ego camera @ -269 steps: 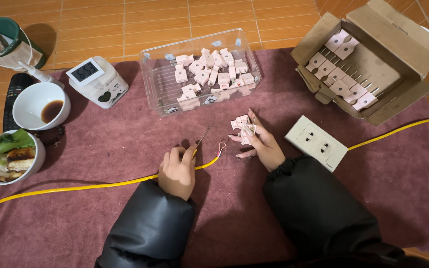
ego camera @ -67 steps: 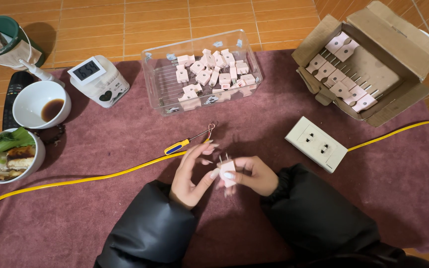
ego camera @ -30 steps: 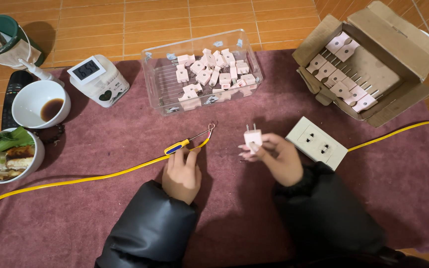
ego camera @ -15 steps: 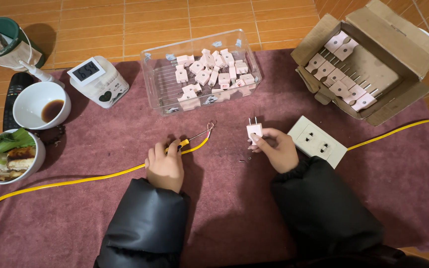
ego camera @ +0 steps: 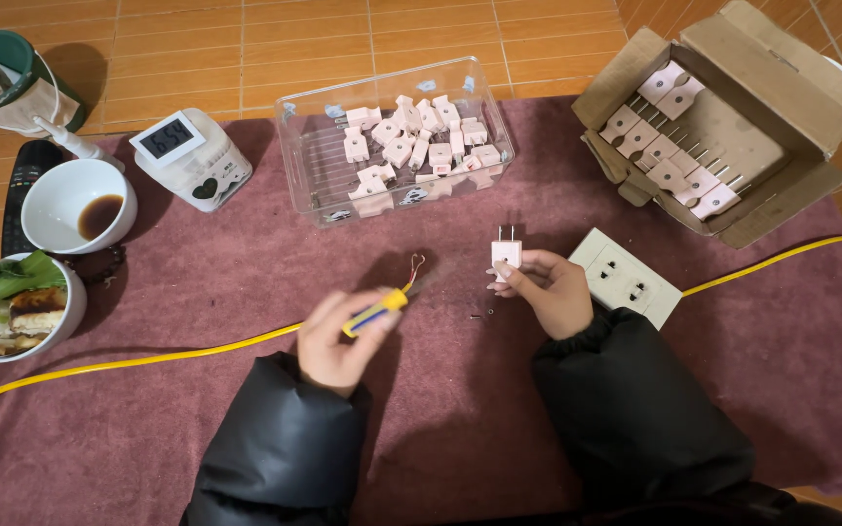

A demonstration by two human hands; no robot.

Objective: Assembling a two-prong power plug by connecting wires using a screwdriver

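centre frame: right hand (ego camera: 550, 289) fingers pinch a white two-pin plug (ego camera: 506, 252), prongs up, just left of the wall socket plate (ego camera: 625, 277). left hand (ego camera: 338, 336) fingers closed around a yellow-handled screwdriver (ego camera: 382, 309), lower centre, on maroon cloth (ego camera: 197, 409).

We count two hands: the left hand (ego camera: 335, 341) and the right hand (ego camera: 550, 290). We see one white plug (ego camera: 506, 255) held up and one screwdriver (ego camera: 385, 308) with a yellow-and-blue handle. One yellow cable (ego camera: 148, 359) crosses the maroon mat (ego camera: 197, 282). One double wall socket (ego camera: 624, 277) lies right of centre. One clear plastic bin (ego camera: 397, 136) at the far side holds more than a dozen plugs, too jumbled to count exactly. One cardboard box (ego camera: 733, 117) holds about eight plugs. On the left we count two bowls, one with dark liquid (ego camera: 80, 205) and one with food (ego camera: 17, 307), and one small digital clock (ego camera: 192, 159).
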